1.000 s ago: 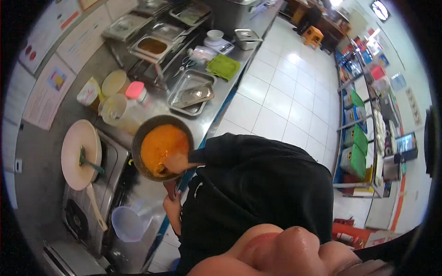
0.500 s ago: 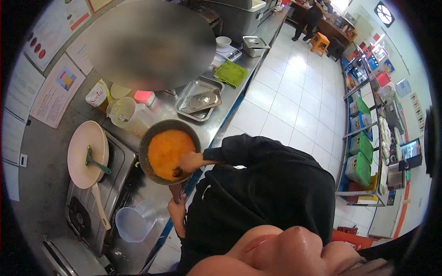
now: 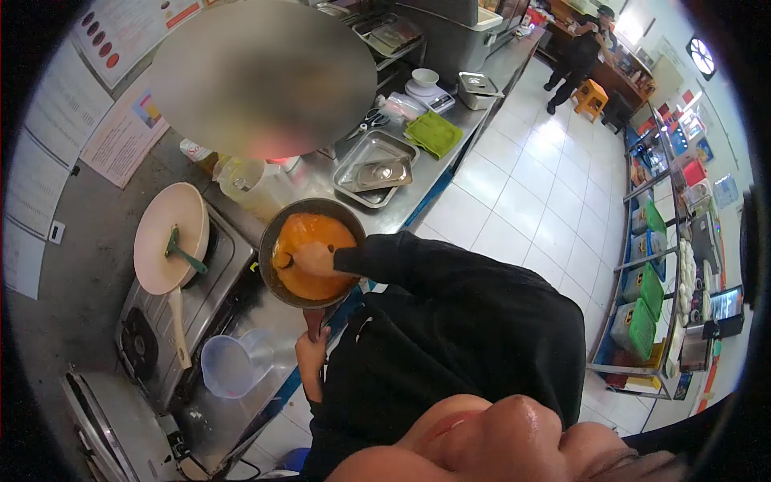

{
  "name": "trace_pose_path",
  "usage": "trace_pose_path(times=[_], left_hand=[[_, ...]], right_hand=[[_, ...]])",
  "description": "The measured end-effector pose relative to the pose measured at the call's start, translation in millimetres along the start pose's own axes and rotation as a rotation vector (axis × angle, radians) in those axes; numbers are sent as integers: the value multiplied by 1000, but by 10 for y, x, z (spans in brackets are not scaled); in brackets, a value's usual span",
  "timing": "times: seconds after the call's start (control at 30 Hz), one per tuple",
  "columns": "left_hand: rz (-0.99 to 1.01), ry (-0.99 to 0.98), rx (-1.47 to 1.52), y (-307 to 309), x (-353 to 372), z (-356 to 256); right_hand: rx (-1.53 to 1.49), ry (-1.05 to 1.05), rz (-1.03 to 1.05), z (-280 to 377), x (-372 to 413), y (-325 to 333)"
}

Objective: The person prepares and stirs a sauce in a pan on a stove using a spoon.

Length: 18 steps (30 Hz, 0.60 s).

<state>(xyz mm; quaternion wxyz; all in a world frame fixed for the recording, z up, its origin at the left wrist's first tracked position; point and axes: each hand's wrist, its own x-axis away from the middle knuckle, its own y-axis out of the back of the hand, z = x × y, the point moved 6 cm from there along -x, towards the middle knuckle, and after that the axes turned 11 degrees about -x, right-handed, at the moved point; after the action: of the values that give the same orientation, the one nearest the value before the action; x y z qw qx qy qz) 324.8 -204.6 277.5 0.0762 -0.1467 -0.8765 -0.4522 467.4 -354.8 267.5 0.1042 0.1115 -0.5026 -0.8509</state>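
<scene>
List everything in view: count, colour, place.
Dark pan: one, dark, at counter edge
Sauce: one batch, orange, in dark pan
Cream pan: one, cream, on stove
Spatula: one, green, in cream pan
Stove: one, silver, on counter
Jug: one, clear, beside stove
Tray: one, silver, past dark pan
Lid: one, silver, on tray
Cloth: one, green, beside tray
Bowl: one, white, on scale
Stool: one, orange, on floor
Person: one, dark clothes, far end
Boxes: three, green-lidded, on rack
Under blur: cannot tell
Left hand: one, bare, on pan handle
Right hand: one, bare, at sauce

An orange stool [image 3: 591, 95] stands on the white tiled floor [image 3: 516, 189].
</scene>
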Motion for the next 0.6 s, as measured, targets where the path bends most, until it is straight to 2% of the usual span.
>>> trace_pose_path(times=[0.13, 0.23, 0.27, 0.3, 0.37, 0.43, 0.5, 0.53, 0.6], left_hand=[[68, 34, -6, -67, -29, 60], [20, 34, 89, -180, -94, 219], [204, 149, 28, -199, -106, 236], [124, 67, 41, -193, -120, 218], [-11, -44, -16, -230, -124, 290], [14, 10, 61, -162, -81, 263], [-25, 7, 74, -145, -81, 269], [-48, -6, 69, -135, -76, 254], [-36, 16, 76, -100, -59, 215]], right_hand=[[30, 92, 21, -177, 99, 189], [150, 209, -5, -534, -61, 263], [159, 227, -4, -571, -89, 216], [155, 228, -2, -601, -95, 144], [177, 46, 115, -781, -160, 24], [162, -179, 139, -747, -189, 169], [232, -36, 25, -900, -182, 145], [231, -17, 35, -845, -168, 228], [244, -16, -74, -768, -55, 506]])
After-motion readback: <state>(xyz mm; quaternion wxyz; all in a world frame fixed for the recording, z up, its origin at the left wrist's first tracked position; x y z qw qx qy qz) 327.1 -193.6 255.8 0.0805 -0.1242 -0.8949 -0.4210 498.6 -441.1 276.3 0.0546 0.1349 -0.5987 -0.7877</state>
